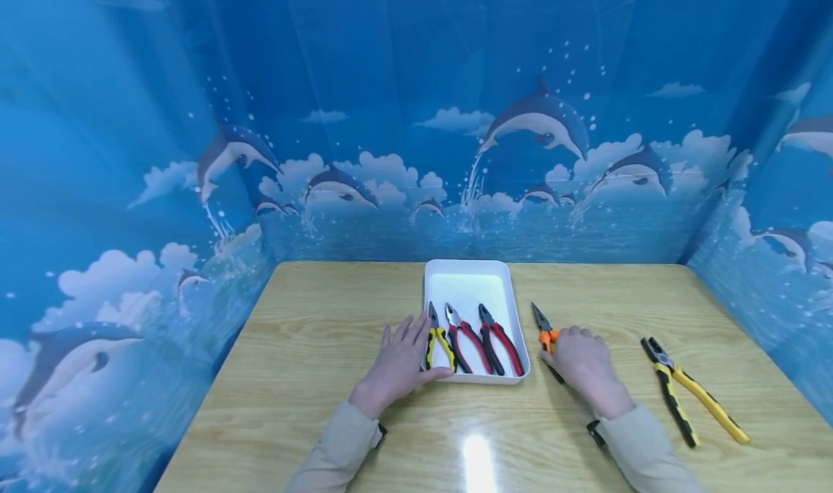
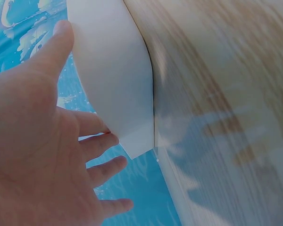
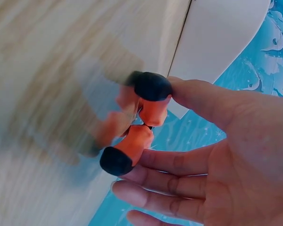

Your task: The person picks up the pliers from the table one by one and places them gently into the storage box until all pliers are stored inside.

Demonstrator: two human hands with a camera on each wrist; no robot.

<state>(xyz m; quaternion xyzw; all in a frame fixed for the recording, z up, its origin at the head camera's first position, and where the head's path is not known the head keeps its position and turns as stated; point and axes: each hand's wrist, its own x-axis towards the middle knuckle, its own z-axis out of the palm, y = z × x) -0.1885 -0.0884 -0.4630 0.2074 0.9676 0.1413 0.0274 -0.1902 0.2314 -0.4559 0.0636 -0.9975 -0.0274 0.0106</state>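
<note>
The right hand (image 1: 582,366) holds the orange pliers (image 1: 547,336). Right wrist view: thumb against one black-ended handle, fingers against the other, handles a little apart. Head view: the orange pliers are just right of the tray (image 1: 468,283), apart from it, nose pointing away from the person. Whether they bear on the table (image 1: 306,348) or are slightly raised cannot be determined.

The left hand (image 1: 403,352) is at the tray's left side, fingers extended and spread, thumb across the near left corner. Left wrist view: thumb and foremost fingers at the white outer wall; the lower fingers stand apart from it.

Tray contents, left to right: yellow pliers (image 1: 446,346), beside the left hand; bright-jawed red pliers (image 1: 476,343); dark-jawed red pliers (image 1: 506,345). All three lie with noses away from the person and handles toward the near wall.

Large pliers (image 1: 664,364), yellow and black, lie on the table to the right of the right hand, well apart from the tray, handles spread.

Both forearms wear pale sleeves (image 1: 338,439). The table has a wood-grain surface with a bright reflection at the near side. Beyond it hangs a blue curtain (image 1: 390,81) printed with dolphins and clouds.
</note>
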